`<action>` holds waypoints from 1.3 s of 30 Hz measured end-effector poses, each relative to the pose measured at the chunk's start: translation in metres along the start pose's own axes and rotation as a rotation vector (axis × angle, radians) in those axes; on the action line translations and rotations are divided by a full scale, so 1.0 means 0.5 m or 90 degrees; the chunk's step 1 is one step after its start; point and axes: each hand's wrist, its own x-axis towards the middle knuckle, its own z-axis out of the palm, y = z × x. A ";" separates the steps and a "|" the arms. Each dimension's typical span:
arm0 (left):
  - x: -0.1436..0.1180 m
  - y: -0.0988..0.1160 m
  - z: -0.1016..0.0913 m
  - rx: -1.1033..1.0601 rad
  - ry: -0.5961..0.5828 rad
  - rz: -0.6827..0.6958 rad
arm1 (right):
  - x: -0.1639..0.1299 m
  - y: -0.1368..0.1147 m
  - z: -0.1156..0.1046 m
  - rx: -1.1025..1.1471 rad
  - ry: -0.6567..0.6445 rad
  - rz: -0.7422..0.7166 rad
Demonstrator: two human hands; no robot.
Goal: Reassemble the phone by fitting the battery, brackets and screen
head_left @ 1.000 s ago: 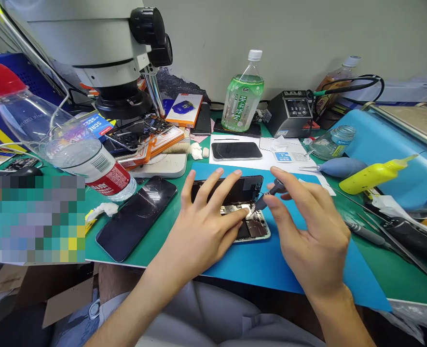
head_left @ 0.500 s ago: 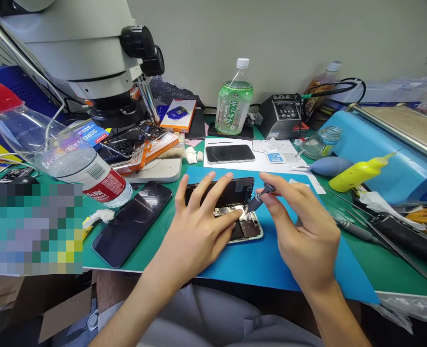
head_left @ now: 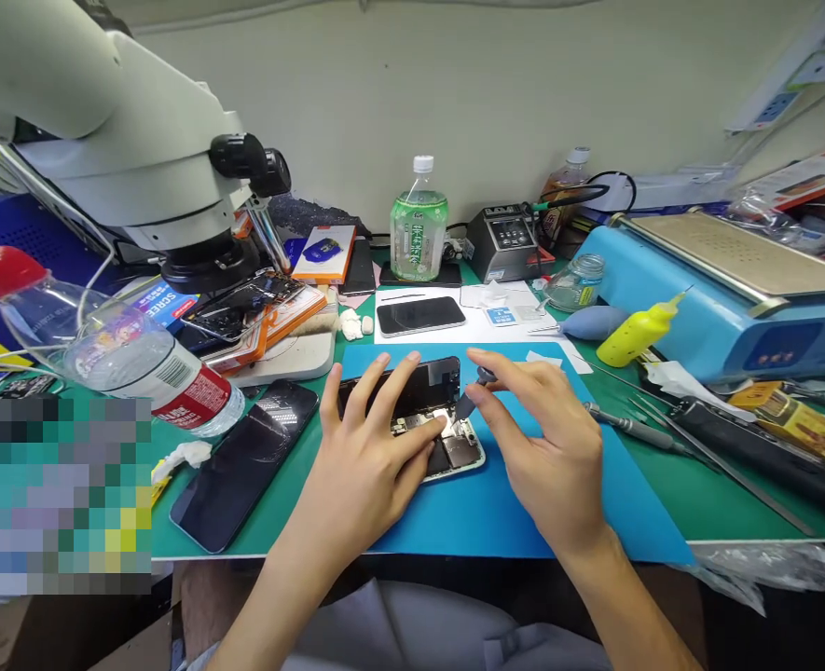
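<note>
On the blue mat at the middle of the table lies an opened phone, its inner boards bare at the near end. The left hand is spread flat over it, fingers pressing the dark upper half down, so it grips nothing but pins the phone in place. The right hand pinches a small screwdriver between thumb and forefinger, tip set down into the exposed part near the lower right corner.

Against the views from 1 s and 0.5 s ago, the head has lifted and drawn back, so the whole scene sits smaller and lower; both hands hold the same pose and the tip rests at the same spot. I judge the work on that 1 screw point is ongoing, not finished.

Beside the mat lie 2 other phones: 1 dark one to the left, another behind.
</note>
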 end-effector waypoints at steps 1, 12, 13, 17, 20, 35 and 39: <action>0.000 0.000 0.001 -0.001 0.002 0.001 | 0.000 0.000 -0.001 0.002 -0.008 0.001; 0.000 0.004 -0.005 0.003 -0.001 -0.002 | -0.006 -0.004 -0.002 0.000 -0.066 -0.021; 0.000 0.004 -0.005 0.005 -0.001 -0.002 | -0.008 -0.003 -0.001 -0.009 -0.070 -0.017; 0.000 0.005 -0.005 0.014 0.001 0.003 | -0.010 0.001 0.000 -0.029 -0.062 -0.011; 0.001 0.004 -0.005 0.015 0.001 0.003 | -0.006 0.001 -0.003 -0.027 -0.070 -0.034; 0.001 0.001 -0.006 0.014 0.004 0.012 | 0.019 -0.014 -0.002 -0.006 -0.059 -0.044; 0.000 0.000 -0.005 0.011 -0.007 0.004 | 0.014 -0.010 0.002 -0.025 -0.015 -0.045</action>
